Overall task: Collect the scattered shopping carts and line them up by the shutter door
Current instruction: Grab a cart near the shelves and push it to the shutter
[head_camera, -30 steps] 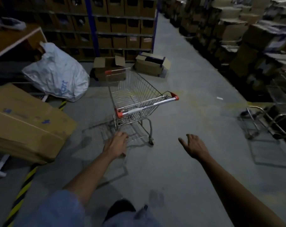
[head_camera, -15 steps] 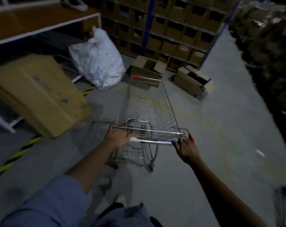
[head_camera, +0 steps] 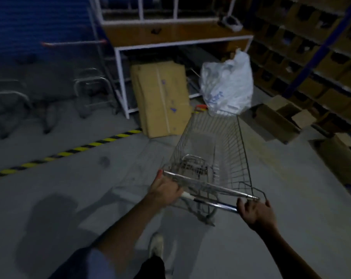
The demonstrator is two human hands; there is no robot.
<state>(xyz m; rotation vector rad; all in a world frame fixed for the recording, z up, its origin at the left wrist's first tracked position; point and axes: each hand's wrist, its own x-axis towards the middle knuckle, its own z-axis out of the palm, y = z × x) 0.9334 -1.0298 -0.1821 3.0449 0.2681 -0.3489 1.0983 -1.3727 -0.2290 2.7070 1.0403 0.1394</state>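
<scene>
- Shopping cart [head_camera: 210, 158]: wire basket, on the grey concrete floor [head_camera: 70, 198] right of centre, nose pointing away toward a white plastic sack [head_camera: 227, 85] and a flattened cardboard box [head_camera: 162, 99].
- Handle bar [head_camera: 208, 202] at the near end, running from upper left to lower right, gripped at both ends.
- Left hand [head_camera: 164, 191]: clamped on the bar's left end, fingers curled over it, red end cap just showing above the knuckles.
- Right hand [head_camera: 255, 211]: closed on the bar's right end, fingers wrapped over the top, thumb on the near side.
- Shutter door [head_camera: 40, 27]: blue, far upper left, well apart from the held cart.
- Parked carts [head_camera: 86, 85]: dim and blurred in front of the shutter, one red-tipped handle visible; exact count cannot be told.
- Yellow-and-black floor tape [head_camera: 70, 152]: diagonal stripe between the held cart and the parked ones.
- White-framed table [head_camera: 178, 37]: beside the shutter, cardboard leaning against its leg.
- Shelving [head_camera: 311, 57] with brown boxes along the right; open cartons [head_camera: 275, 121] on the floor just right of the cart's nose.
- One shoe [head_camera: 156, 246] on the floor below the handle, blue sleeve [head_camera: 86, 264] on the left arm.
</scene>
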